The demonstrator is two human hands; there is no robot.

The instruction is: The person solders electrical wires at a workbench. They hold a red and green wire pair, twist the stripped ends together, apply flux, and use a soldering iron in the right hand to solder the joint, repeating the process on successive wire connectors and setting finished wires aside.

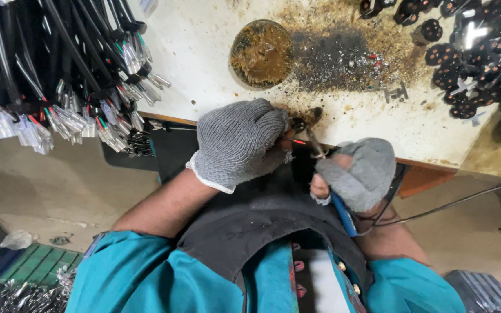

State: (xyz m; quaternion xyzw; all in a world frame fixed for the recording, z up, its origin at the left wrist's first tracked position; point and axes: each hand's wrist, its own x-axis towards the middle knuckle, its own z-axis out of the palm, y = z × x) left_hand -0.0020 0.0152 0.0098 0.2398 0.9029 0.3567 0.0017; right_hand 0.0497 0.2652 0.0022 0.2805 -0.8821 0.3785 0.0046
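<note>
Gloved left hand (238, 142) pinching thin wires (294, 141), gloved right hand (359, 173) gripping blue-handled soldering iron (342, 213), stained bench (204, 52)

Both hands gloved in grey knit, forearms bare, teal sleeves pushed up near the elbows. Left hand (238, 143) comes in from the near left, forearm angled up and to the right, back of the hand facing the camera, fingers curled in tight, pinching at the fingertips on its right side. Right hand (356, 172) sits just right of it and slightly nearer, closed in a fist-like grip, bare fingertips showing out of the cut glove at its left edge. Hands are close, nearly touching at the fingertips. Right forearm runs back to the near right.
</note>
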